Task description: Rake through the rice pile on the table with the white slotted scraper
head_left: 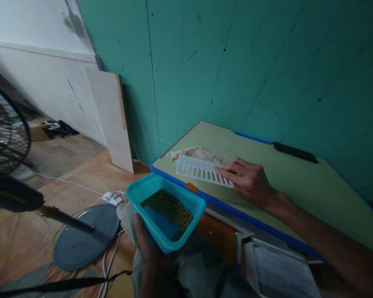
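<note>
My left hand is wrapped around the near left side of a turquoise plastic basin, held just below the table's front edge. Small green beans lie in a slanting band across its bottom. In my right hand, fingers and thumb close on one end of a white slotted plastic strip, tilted above the table top. Right behind the strip, a loose heap of white grains mixed with yellowish kernels lies on the pale green table. The strip hides part of the heap.
A blue rim and an orange clip mark the table's front edge. A black bar sits at its back, against the green wall. To the left stand a fan, its round base and a power strip with cables.
</note>
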Demonstrator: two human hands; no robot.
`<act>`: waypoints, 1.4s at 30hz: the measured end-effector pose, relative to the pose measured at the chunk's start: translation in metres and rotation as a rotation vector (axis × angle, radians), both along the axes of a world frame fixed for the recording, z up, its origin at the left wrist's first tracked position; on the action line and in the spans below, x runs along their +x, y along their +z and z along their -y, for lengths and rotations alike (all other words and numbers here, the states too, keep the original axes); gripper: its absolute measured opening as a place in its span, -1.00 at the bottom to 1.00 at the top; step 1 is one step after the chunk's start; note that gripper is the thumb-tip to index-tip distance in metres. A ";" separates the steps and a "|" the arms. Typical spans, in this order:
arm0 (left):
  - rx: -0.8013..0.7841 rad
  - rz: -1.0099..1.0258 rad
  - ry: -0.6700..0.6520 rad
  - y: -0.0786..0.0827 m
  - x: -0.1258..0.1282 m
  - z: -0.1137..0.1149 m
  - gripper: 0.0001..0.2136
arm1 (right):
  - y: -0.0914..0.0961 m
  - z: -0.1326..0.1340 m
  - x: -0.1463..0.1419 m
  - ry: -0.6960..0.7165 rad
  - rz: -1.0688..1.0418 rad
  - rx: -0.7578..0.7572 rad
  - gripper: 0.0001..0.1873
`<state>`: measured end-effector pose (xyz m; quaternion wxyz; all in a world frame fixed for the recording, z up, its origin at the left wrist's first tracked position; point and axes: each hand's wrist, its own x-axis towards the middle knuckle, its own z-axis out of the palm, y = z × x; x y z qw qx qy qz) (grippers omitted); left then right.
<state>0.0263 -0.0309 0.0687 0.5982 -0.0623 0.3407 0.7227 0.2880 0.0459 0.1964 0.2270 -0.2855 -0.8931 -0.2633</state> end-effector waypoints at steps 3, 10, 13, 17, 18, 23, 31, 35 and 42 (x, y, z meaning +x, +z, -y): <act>0.035 -0.020 0.023 -0.006 -0.002 -0.001 -0.57 | -0.002 -0.004 0.005 -0.051 -0.053 -0.024 -0.64; 0.068 -0.077 -0.025 -0.015 -0.006 -0.002 -0.59 | -0.011 -0.024 0.013 -0.178 -0.281 0.015 -0.84; 0.052 -0.094 -0.019 -0.012 -0.003 0.000 -0.59 | -0.015 -0.031 0.015 -0.223 -0.398 0.066 -0.82; 0.025 -0.084 -0.006 -0.008 -0.002 0.000 -0.59 | -0.015 -0.031 0.015 -0.252 -0.488 0.088 -0.76; 0.029 -0.078 -0.012 -0.008 -0.003 0.000 -0.58 | -0.014 -0.030 0.014 -0.238 -0.505 0.085 -0.77; 0.017 -0.072 -0.026 -0.009 -0.004 -0.001 -0.57 | -0.008 -0.014 0.004 -0.027 -0.452 0.026 -0.97; 0.014 -0.067 -0.014 -0.010 -0.003 -0.001 -0.59 | -0.001 0.005 0.000 0.271 -0.141 -0.091 -0.66; 0.034 -0.118 -0.001 -0.014 -0.004 -0.002 -0.59 | -0.002 0.008 -0.001 0.300 -0.118 -0.083 -0.64; 0.063 -0.084 -0.032 -0.005 0.000 -0.002 -0.55 | 0.002 0.011 -0.005 0.346 -0.083 -0.069 -0.70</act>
